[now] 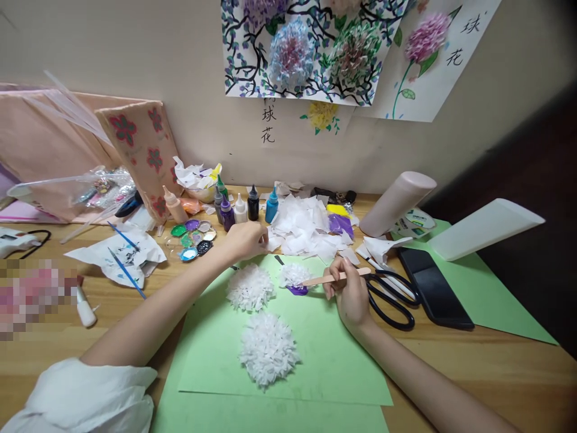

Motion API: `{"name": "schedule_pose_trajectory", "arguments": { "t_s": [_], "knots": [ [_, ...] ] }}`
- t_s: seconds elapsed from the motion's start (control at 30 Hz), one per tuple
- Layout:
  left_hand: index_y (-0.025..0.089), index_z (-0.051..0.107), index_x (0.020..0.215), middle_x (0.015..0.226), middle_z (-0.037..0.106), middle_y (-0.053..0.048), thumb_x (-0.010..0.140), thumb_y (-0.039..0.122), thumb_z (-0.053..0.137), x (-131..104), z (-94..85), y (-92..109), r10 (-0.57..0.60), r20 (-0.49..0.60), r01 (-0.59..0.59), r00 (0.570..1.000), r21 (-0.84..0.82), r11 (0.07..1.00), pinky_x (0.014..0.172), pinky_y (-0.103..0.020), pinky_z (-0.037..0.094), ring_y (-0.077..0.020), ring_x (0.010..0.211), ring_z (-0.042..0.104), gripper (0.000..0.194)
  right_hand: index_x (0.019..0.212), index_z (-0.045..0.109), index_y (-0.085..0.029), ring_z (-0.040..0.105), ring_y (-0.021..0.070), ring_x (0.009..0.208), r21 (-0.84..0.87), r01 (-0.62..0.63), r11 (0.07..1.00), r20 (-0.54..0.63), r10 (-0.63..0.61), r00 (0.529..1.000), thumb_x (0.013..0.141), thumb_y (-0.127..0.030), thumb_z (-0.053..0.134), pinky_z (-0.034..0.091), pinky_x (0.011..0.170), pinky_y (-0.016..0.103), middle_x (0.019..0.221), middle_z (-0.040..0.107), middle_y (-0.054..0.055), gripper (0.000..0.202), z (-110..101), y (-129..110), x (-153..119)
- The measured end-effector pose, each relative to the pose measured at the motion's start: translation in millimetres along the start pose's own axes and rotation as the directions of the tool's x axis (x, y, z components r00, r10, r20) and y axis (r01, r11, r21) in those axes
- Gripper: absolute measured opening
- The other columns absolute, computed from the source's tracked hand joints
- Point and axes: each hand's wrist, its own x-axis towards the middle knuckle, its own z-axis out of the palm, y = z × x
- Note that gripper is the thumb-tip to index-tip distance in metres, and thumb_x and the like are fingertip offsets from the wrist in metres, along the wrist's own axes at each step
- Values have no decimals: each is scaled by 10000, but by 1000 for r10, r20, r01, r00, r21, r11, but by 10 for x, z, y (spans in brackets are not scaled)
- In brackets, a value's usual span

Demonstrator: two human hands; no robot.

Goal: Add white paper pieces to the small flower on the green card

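Note:
My right hand (pixel 348 290) is closed round a flat wooden stick (pixel 333 277), whose tip touches a small white paper flower (pixel 295 275) with purple (pixel 297 290) at its lower edge. My left hand (pixel 250 239) reaches to the left edge of a pile of white paper pieces (pixel 306 222); its fingers are bent together, and what they hold, if anything, is too small to make out. Two larger white paper flowers lie on the green sheet (pixel 216 361), one at the upper left (pixel 250 287) and one lower down (pixel 268 350).
Paint bottles (pixel 228 214) and a palette (pixel 192 237) stand behind my left arm. Brushes lie on crumpled paper (pixel 130 252) at the left. Black scissors (pixel 392 300), a dark phone (pixel 433 288), a pinkish bottle (pixel 396 204) and a white tube (pixel 487 228) are at the right.

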Motion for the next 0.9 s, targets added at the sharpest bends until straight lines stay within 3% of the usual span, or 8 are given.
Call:
{"name": "schedule_pose_trajectory", "arguments": {
  "t_s": [0.13,0.37,0.63,0.8,0.9],
  "knots": [
    [218,645,735,805,685,-21,695,231,519,14,-12,-38,14,-2,-14,1000,-7,1000,562,-235,362,-170,746,594,133,585,392,-190,406,62,352,8,-1,1000,-17,1,1000,900,-443,345,300,398,193,419,431,-57,407,-10,27,11],
    [187,632,712,770,672,-41,716,300,476,-3,-141,-111,12,6,-12,1000,-76,997,522,-234,337,-147,649,564,192,589,394,-200,396,76,355,-26,22,999,-17,-22,1000,908,-445,320,300,392,203,420,419,-61,410,-16,18,10],
    [156,578,904,852,636,-59,709,271,472,2,-241,-160,17,-58,-28,998,-197,980,606,-246,392,-157,722,551,249,580,398,-197,397,77,359,1,38,999,-34,-38,999,891,-442,358,309,377,204,451,402,-57,398,3,4,17],
    [154,621,819,814,656,-38,750,295,507,-102,-419,-78,121,22,-109,992,-308,945,599,-226,389,-131,714,563,194,593,400,-196,401,78,364,-27,68,997,-15,-68,998,903,-435,334,309,394,207,443,415,-55,396,4,-6,-11],
    [172,661,759,750,680,-1,756,301,553,-203,-494,62,234,120,-172,965,-386,906,577,-197,391,-101,672,579,168,593,396,-196,400,78,367,-81,89,993,-4,-90,996,908,-448,320,306,403,208,433,414,-55,410,20,-14,-40]
  ]
}}
